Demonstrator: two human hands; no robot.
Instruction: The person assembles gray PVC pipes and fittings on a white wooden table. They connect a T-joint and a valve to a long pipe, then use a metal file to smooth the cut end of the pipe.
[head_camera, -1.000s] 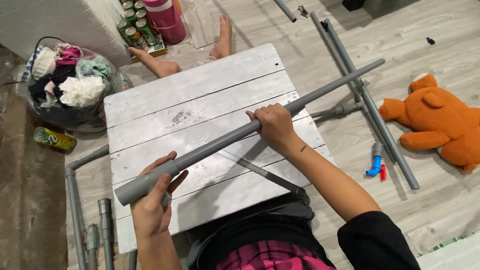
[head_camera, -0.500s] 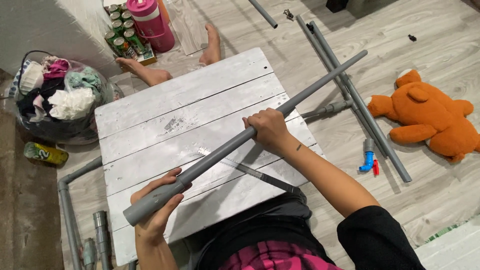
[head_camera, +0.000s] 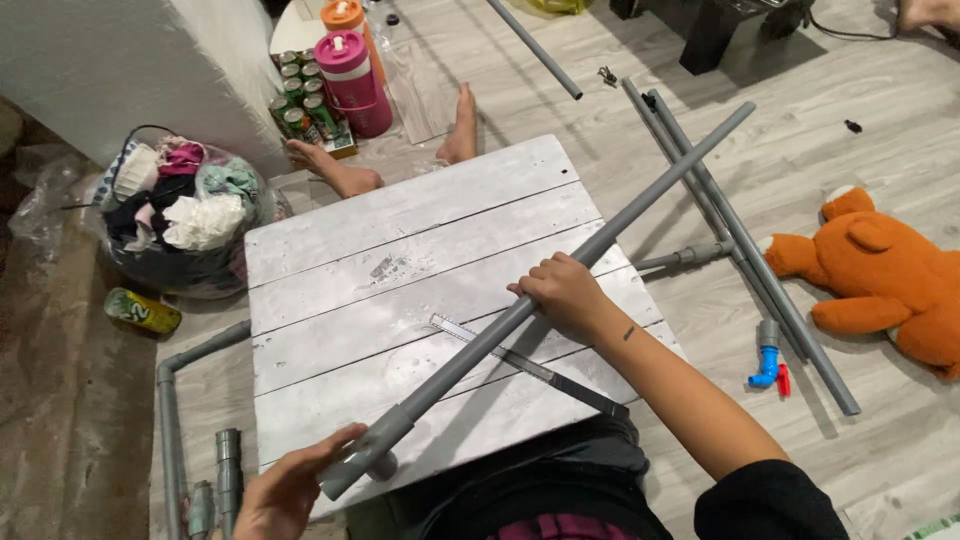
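Wooden floor (head_camera: 880, 110) all round, and on it sits the whitewashed plank table (head_camera: 400, 250). Across the table runs the long grey pipe (head_camera: 600, 240), slanting from the near-left corner up past the far-right edge, its far end out over the floor. Right hand (head_camera: 565, 292) is wrapped closed around the pipe at mid-length; left hand (head_camera: 285, 495) cups the thicker coupling end (head_camera: 370, 455), fingers spread, loose rather than clenched. Under the pipe lies a metal ruler (head_camera: 530, 365).

Risk, as I read it: that overhanging far end could swing into the loose pipes (head_camera: 740, 240) on the floor, or into the orange plush bear (head_camera: 880, 275). Bottles (head_camera: 350, 80) crowd the far-left; there's freer room over the table's near edge.
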